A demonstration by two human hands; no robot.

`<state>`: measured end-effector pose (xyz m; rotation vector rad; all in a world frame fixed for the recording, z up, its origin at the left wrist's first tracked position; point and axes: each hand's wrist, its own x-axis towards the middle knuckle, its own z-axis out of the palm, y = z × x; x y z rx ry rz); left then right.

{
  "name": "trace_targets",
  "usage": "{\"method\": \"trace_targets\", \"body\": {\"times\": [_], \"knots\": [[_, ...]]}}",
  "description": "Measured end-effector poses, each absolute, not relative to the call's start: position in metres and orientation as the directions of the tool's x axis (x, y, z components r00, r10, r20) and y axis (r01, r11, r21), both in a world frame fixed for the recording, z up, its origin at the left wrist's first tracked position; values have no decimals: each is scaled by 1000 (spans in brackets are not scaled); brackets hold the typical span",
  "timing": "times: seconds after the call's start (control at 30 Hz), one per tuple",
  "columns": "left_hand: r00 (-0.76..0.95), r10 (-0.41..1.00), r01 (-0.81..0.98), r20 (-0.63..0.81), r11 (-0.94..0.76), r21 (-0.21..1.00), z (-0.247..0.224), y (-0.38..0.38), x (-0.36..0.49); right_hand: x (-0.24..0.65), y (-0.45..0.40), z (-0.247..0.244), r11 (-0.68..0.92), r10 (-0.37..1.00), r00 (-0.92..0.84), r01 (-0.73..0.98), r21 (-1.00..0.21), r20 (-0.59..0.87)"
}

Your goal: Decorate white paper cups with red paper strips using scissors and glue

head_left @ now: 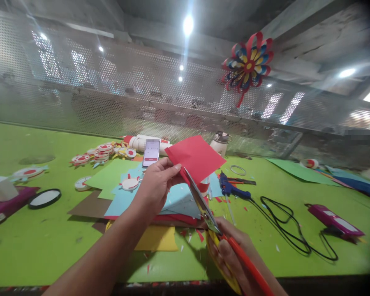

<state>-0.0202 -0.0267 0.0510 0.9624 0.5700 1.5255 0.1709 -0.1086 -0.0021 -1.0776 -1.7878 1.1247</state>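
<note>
A square of red paper is pinched at its left side by my left hand, thumb on top. My right hand grips a pair of scissors with red and yellow handles. The blades point up and away, their tips at the near left edge of the red paper, close to my left thumb. Beneath my hands lies a pile of coloured sheets: light blue paper, brown paper and yellow paper. Small red and white paper scraps are scattered below the scissors.
A phone stands upright behind the pile. Several round paper pieces lie back left. At right are a blue glue gun, its black cord and a purple power strip. A paper flower hangs above the mesh screen.
</note>
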Motion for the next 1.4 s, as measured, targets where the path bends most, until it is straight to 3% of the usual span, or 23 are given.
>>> {"method": "trace_targets", "body": {"times": [0.93,1.17,1.4], "knots": [[32,977,-492,211,-168,854,53,-27,-18,177,-109,3,318,902,-392,315,-894,183],[44,979,-463,199,-157,872,52,-27,-18,178,-111,3,246,920,-372,301,-922,124],[55,980,-445,189,-145,883,53,-26,-19,182,-109,-1,271,910,-392,325,-906,131]]}}
